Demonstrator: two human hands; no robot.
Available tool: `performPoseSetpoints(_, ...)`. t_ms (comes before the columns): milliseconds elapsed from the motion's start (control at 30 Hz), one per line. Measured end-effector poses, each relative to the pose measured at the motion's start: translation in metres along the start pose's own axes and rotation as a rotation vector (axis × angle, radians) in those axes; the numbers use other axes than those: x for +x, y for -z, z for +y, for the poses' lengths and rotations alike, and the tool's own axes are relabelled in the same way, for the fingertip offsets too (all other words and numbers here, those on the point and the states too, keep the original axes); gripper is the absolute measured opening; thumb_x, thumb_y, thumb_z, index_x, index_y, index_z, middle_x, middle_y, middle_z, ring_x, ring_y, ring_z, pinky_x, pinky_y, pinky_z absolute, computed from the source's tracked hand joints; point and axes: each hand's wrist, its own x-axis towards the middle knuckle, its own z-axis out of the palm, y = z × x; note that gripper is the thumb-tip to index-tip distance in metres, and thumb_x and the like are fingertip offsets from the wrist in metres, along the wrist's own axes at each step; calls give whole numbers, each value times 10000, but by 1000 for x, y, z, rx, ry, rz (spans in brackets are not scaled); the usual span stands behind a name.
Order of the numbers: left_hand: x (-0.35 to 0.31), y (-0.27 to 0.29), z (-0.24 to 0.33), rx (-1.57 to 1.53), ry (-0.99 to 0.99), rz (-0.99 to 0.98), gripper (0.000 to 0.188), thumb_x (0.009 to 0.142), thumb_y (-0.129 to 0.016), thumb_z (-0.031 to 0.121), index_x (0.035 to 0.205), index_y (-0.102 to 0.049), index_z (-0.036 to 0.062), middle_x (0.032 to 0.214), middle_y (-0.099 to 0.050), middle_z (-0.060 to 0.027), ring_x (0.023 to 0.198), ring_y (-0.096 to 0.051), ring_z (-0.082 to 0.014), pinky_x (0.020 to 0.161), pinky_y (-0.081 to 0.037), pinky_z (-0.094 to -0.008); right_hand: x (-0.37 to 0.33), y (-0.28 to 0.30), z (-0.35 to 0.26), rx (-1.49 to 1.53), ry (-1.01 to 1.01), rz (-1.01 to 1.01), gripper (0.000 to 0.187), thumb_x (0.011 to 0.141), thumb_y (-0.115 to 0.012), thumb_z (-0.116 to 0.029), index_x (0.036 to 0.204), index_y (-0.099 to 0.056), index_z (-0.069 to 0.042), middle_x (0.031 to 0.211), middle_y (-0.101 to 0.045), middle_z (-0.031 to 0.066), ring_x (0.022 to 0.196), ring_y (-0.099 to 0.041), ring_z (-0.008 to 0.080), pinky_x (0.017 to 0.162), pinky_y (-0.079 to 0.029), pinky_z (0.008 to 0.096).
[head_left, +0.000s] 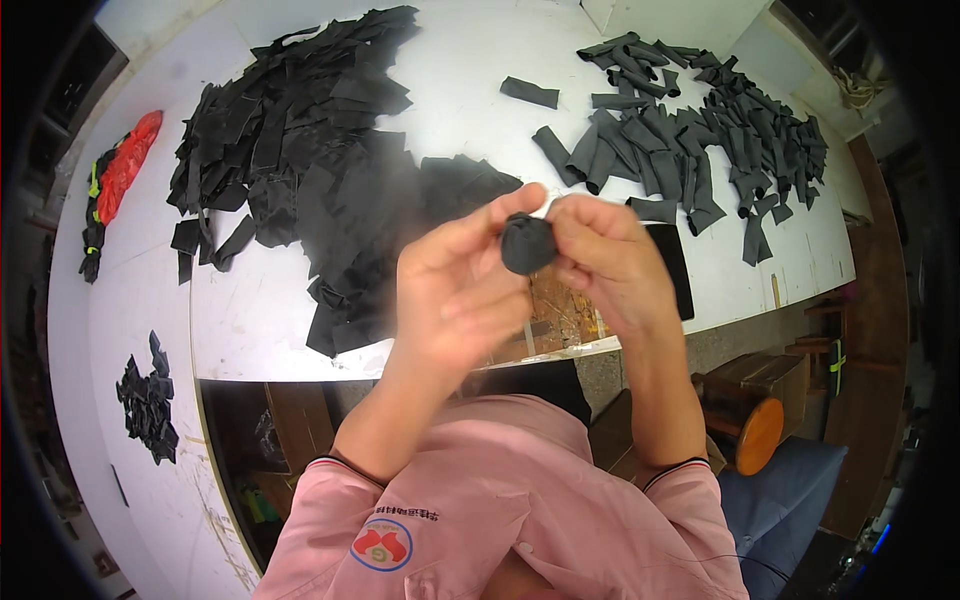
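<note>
A small black fabric piece (528, 245) is held up in front of me, just above the table's near edge, its rounded, bunched end facing me. My left hand (460, 285) grips it from the left with thumb and forefinger, the other fingers curled below. From the right, my right hand (610, 250) pinches its edge with the fingertips. Both thumbs come close together over its top. Beyond my left hand lies a large pile of flat black fabric pieces (300, 150). Past my right hand, many black fabric tubes (650, 150) lie scattered.
The white table (460, 60) has a worn brown patch (565, 305) at its near edge, beside a black flat pad (672, 270). On the left are a red bag (130, 165) and a small black fabric heap (148, 405). A round wooden stool (760, 437) stands low right.
</note>
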Motion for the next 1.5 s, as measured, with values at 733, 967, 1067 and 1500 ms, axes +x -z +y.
performPoseSetpoints(733, -12, 38, -9, 889, -676, 261, 94, 794, -557, 23, 885, -565, -2, 908, -598, -90, 847, -555, -166, 813, -408, -308, -8, 4, 21, -1458, 769, 82, 281, 686, -650, -276, 695, -532, -21, 685, -503, 72, 677, -538, 228, 525, -415, 324)
performPoseSetpoints(967, -4, 52, -3, 987, -434, 199, 202, 764, -608, 63, 936, -565, -33, 939, -579, -173, 912, -543, -190, 790, -434, -313, -10, 22, 60, -1313, 638, 120, 172, 713, -634, -155, 647, -537, -29, 609, -501, 80, 603, -523, 235, 500, -409, 344)
performPoseSetpoints(1067, 10, 31, 0, 1439, -440, 59, 145, 759, -581, 28, 898, -599, -12, 896, -586, -66, 805, -513, -105, 706, -415, -226, -8, 19, 53, -1270, 670, 102, 159, 704, -640, -152, 716, -570, -10, 641, -513, 87, 613, -530, 242, 512, -417, 352)
performPoseSetpoints(1500, 7, 34, -6, 1938, -552, 99, 246, 755, -608, 130, 922, -546, -39, 865, -589, -94, 772, -542, -140, 693, -427, -258, -5, 24, 81, -1116, 673, 185, 156, 658, -608, -48, 795, -551, 1, 632, -513, 108, 604, -531, 261, 509, -421, 356)
